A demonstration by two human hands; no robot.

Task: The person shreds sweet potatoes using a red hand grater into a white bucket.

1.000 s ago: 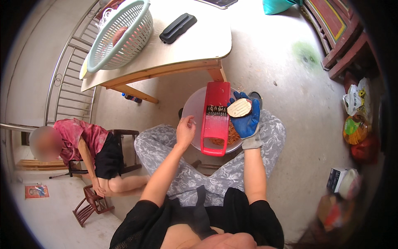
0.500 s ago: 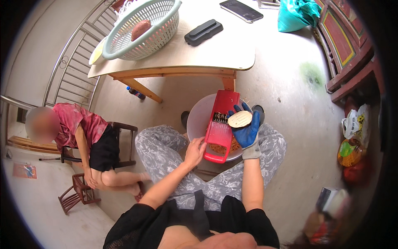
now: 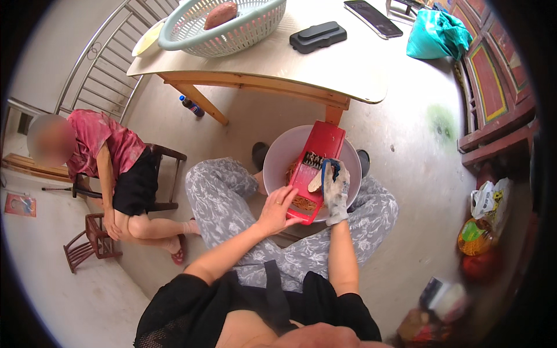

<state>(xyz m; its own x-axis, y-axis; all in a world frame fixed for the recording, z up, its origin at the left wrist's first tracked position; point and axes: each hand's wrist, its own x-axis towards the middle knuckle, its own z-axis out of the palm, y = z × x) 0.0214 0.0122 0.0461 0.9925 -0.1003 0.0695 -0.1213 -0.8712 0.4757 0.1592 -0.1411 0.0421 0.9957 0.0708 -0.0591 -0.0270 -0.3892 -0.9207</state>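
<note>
A red grater [image 3: 326, 139] lies slanted across a pale basin [image 3: 275, 152] between my knees. Orange-brown shreds [image 3: 303, 203] show in the basin under it. My left hand [image 3: 275, 213], bare, grips the grater's near end, its fingers along the left edge. On my right hand [image 3: 336, 188] is a blue and grey work glove, with its back turned up. It holds a cut piece of sweet potato [image 3: 315, 184], pale-faced, at the grater just below the dark blades. Most of the piece is hidden by the glove.
Ahead stands a table [image 3: 261, 66] with a green basket [image 3: 255, 32] holding a whole sweet potato [image 3: 221, 15], a black case [image 3: 318, 37] and a phone [image 3: 374, 18]. A person [image 3: 110, 145] sits at left. A teal bag [image 3: 438, 35] and bottled goods [image 3: 477, 236] lie at right.
My right hand has turned over from palm up, bringing the sweet potato piece down to the grater. My left hand has shifted slightly on the grater's end. The view has tilted a little.
</note>
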